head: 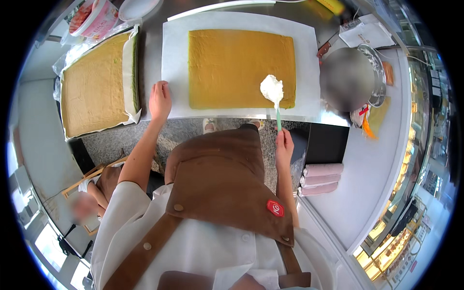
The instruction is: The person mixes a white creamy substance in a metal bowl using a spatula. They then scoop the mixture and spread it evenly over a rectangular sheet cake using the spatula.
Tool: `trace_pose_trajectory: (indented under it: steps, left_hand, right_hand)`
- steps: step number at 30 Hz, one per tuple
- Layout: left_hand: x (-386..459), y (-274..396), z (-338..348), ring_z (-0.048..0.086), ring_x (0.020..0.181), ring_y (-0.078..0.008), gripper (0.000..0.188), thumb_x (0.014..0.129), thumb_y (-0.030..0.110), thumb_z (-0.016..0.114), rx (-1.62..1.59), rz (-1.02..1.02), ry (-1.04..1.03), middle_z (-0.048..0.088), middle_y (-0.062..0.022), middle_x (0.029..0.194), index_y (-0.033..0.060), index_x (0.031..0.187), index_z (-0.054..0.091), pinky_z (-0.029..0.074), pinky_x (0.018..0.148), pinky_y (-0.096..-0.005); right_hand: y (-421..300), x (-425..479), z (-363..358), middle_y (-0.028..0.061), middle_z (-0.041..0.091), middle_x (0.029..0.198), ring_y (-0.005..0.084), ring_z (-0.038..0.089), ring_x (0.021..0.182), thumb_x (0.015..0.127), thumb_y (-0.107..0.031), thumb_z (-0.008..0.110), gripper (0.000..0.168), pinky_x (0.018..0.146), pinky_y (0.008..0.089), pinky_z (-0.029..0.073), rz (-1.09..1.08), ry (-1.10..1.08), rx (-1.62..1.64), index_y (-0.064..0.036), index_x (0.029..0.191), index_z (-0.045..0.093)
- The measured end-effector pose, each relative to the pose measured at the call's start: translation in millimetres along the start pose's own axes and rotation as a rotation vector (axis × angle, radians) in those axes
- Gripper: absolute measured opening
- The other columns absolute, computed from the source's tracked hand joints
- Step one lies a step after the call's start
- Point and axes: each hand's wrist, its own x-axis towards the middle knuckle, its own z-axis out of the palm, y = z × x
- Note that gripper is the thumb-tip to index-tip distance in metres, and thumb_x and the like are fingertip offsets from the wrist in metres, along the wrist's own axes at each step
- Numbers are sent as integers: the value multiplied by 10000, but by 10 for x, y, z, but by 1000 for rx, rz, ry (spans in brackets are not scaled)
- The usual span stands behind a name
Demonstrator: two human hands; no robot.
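Note:
A flat golden-brown sheet cake (235,69) lies on white parchment paper (175,47) on the metal worktop. My right hand (284,148) grips the green handle of a spatula (278,119). Its blade is hidden under a lump of white cream (272,88), which appears just above the cake's near right corner. At the paper's left edge is my left hand (159,99), fingers curled. Whether they pinch the paper is too unclear to make out.
To the left, a second sheet cake (98,83) sits in a paper-lined tray. Behind it stands an open pink-and-white tub (94,20). A metal bowl (378,76), partly blurred, and a wooden-handled knife (323,50) lie right. Another person (108,181) is at lower left.

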Motion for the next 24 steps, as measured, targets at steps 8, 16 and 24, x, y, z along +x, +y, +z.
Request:
trace_pose_trajectory:
  steps: [8, 16, 24]
  left_hand:
    - [33, -191, 253, 565, 884, -352, 96, 939, 156, 547, 219, 171, 152, 581, -136, 940, 66, 973, 546, 443, 759, -472]
    - [-4, -172, 290, 541, 910, -334, 97, 921, 148, 549, 251, 182, 170, 561, -125, 936, 67, 971, 536, 418, 799, -470]
    - [-17, -158, 278, 544, 918, -349, 103, 925, 159, 546, 227, 166, 171, 571, -125, 941, 74, 981, 535, 414, 797, -482]
  right_hand:
    - [409, -167, 189, 127, 653, 889, 207, 619, 746, 999, -232, 567, 307, 695, 311, 493, -40, -4, -261, -6, 1203, 608]
    - [394, -367, 114, 224, 674, 970, 316, 663, 796, 972, -210, 605, 312, 732, 362, 520, -127, 41, -414, -6, 1207, 616]
    - [440, -583, -245, 204, 679, 898, 281, 636, 687, 957, -199, 632, 278, 647, 359, 504, -112, 52, -509, -14, 1165, 646]
